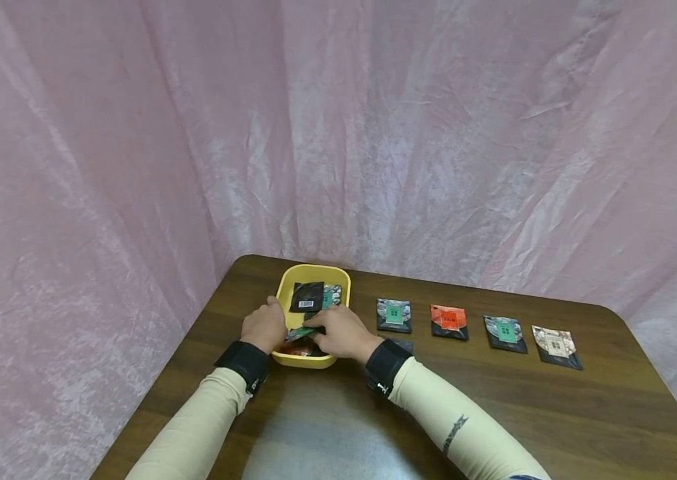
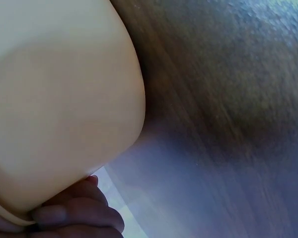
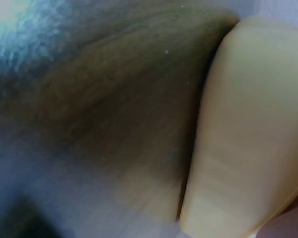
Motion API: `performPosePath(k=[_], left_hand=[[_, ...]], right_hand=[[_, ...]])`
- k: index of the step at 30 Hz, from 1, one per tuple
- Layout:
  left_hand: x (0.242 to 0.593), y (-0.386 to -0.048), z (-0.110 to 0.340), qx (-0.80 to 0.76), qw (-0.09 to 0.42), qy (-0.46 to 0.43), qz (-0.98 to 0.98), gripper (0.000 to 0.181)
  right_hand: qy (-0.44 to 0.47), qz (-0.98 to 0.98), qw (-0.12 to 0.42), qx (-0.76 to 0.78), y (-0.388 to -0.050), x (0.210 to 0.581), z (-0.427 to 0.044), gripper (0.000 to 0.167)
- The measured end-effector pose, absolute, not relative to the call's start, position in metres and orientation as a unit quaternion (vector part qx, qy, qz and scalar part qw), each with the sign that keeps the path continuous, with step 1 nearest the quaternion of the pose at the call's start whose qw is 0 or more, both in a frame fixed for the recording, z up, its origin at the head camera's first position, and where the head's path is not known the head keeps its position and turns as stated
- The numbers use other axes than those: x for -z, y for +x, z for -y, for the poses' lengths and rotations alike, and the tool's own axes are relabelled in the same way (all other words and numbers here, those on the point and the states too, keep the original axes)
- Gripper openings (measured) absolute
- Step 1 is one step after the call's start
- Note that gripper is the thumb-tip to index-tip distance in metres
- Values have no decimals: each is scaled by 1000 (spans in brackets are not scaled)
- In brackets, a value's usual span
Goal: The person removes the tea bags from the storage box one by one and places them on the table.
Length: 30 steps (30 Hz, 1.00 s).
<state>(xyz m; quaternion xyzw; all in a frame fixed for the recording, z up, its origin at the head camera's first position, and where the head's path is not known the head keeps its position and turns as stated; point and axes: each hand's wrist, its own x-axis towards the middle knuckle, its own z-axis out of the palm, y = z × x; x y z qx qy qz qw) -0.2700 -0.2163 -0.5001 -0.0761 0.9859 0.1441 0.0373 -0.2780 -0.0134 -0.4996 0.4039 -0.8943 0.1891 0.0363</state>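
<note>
A yellow plastic bin (image 1: pixel 305 362) on the brown table holds several small flat packets, among them a black one with a barcode label (image 1: pixel 307 297). At the bin's left side, my left hand (image 1: pixel 263 325) grips the rim; in the left wrist view its fingers (image 2: pixel 84 213) curl over the edge against the outer wall (image 2: pixel 64 114). My right hand (image 1: pixel 343 331) reaches over the right rim and pinches a green and dark packet (image 1: pixel 299 333) inside the bin. In the right wrist view the bin's outer wall (image 3: pixel 248 124) hides most of that hand.
Right of the bin lie a green packet (image 1: pixel 394 316), an orange one (image 1: pixel 449 322), another green one (image 1: pixel 505 334) and a cream one (image 1: pixel 557 347), in a row. A dark packet (image 1: pixel 403 345) is partly behind my right wrist. A pink curtain (image 1: pixel 338 133) hangs behind the table (image 1: pixel 494 413).
</note>
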Motion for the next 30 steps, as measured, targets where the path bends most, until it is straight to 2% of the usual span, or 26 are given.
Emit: performPosePath(k=[5,13,24,30], left_hand=[[500,-269,215,-142,31,-76,-986,33],[498,-267,214,-143,32,-81,-986,32],[497,-270,214,-147,45,-89,-984,43],[497,-268,213,-148,40,-91,-984,45]], right_hand=[[399,894,39,-198,-277,500,12,34],[398,892,30,-211,-276,499,11,31],[402,888,51,-218,-275,499,7,31],[394,890,48,-223,-270,499,1,38]])
